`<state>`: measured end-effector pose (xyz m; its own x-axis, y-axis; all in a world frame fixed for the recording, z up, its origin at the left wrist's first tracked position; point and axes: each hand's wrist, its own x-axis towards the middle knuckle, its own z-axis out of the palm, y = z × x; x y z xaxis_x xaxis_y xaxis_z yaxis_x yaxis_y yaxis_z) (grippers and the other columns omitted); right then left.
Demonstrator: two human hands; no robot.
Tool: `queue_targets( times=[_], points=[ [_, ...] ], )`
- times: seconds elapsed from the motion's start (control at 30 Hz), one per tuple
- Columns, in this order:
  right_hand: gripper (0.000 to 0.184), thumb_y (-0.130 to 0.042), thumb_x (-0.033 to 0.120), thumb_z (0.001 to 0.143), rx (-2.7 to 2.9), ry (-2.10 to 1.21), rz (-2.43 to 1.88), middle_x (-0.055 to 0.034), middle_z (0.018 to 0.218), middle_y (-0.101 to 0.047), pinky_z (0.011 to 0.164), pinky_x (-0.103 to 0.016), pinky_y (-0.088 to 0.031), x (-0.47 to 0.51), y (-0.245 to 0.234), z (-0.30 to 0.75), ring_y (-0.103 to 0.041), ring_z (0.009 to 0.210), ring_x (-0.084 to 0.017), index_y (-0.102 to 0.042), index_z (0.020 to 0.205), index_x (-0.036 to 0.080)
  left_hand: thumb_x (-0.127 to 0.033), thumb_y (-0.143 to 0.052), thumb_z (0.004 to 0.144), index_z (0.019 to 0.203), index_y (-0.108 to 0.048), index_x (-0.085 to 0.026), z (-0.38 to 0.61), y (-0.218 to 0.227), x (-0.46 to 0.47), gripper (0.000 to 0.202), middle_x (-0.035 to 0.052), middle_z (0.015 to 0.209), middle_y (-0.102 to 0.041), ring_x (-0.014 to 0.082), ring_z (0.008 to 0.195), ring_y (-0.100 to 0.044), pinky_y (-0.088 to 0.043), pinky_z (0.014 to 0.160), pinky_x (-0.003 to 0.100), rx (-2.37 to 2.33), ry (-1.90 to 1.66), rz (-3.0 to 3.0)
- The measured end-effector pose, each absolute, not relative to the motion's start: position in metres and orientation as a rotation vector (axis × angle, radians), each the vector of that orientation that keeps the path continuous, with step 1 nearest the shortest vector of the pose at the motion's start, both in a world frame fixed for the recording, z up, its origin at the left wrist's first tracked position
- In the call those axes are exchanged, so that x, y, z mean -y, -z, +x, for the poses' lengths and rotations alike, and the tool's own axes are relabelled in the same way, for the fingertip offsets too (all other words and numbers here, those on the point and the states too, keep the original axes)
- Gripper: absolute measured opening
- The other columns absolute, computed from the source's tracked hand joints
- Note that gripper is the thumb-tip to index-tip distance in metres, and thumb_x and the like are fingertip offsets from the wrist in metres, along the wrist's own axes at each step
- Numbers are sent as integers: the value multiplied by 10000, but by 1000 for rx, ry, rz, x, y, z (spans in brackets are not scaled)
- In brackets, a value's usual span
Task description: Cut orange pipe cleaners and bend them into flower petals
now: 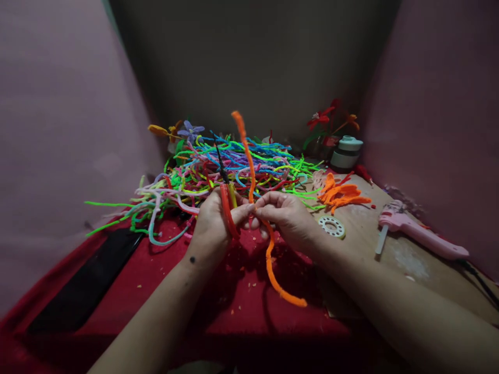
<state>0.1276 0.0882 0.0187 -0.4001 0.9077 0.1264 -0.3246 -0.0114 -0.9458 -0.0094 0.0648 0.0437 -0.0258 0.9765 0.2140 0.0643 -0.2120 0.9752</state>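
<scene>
My left hand [213, 222] is closed around red-handled scissors [226, 197], whose dark blades point up and away, and its thumb and fingers also pinch a long orange pipe cleaner [268, 259]. My right hand [286, 215] is closed on the same orange pipe cleaner right beside the left fingertips. The pipe cleaner rises above the hands and curves down below them onto the red cloth [163, 280].
A big tangle of coloured pipe cleaners [234, 166] lies behind the hands. Cut orange pieces [341, 193], a white ring [331, 226], a pink glue gun [417, 234], a round container [346, 152] and pipe-cleaner flowers [323, 120] sit on the right. A black strip [86, 285] lies left.
</scene>
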Motion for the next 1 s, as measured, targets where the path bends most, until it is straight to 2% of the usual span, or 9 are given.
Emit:
queue_targets(
  times=[0.3,0.43,0.5,0.63,0.77,1.0],
  points=[
    [176,-651,233,689,1313,-1661,-714,-6,591,-637,411,-212,-417,-87,-18,128,-556,424,-108,-497,732,159,-166,-626,649,663,-488,-150,-7,-50,-60,140,-38,513,-533,84,453,-505,-392,457,196,-1272,-1273,1479],
    [178,-656,272,697,1309,-1516,-745,18,620,-617,490,-221,-429,-84,-22,126,-564,521,-106,-557,807,172,-156,-613,634,682,-476,-157,-6,-49,-61,145,-63,498,-500,64,404,-447,-351,409,184,-1338,-1215,1530],
    [129,-644,255,703,1356,-1430,-757,27,604,-589,510,-218,-417,-83,-22,125,-529,521,-88,-580,762,160,-144,-609,617,699,-467,-161,-6,-47,-61,164,-72,495,-493,60,404,-436,-339,403,177,-1329,-1201,1545],
    [135,-653,230,686,1362,-1343,-804,32,560,-536,486,-202,-373,-87,-18,124,-454,488,-60,-577,636,130,-170,-627,602,714,-446,-167,-5,-44,-62,213,-82,514,-489,55,412,-434,-335,406,170,-1324,-1220,1520],
    [164,-676,272,679,1268,-1409,-757,21,556,-556,495,-216,-394,-92,-10,123,-479,479,-70,-597,675,128,-190,-589,649,707,-445,-166,-4,-47,-61,157,-74,510,-486,60,411,-437,-323,399,174,-1388,-1188,1542],
    [159,-689,247,658,1136,-1563,-703,7,577,-582,426,-203,-419,-93,-8,122,-507,454,-75,-588,686,126,-193,-591,668,708,-455,-165,-2,-51,-57,145,-62,519,-508,62,416,-450,-319,404,173,-1423,-1218,1552]
  ],
)
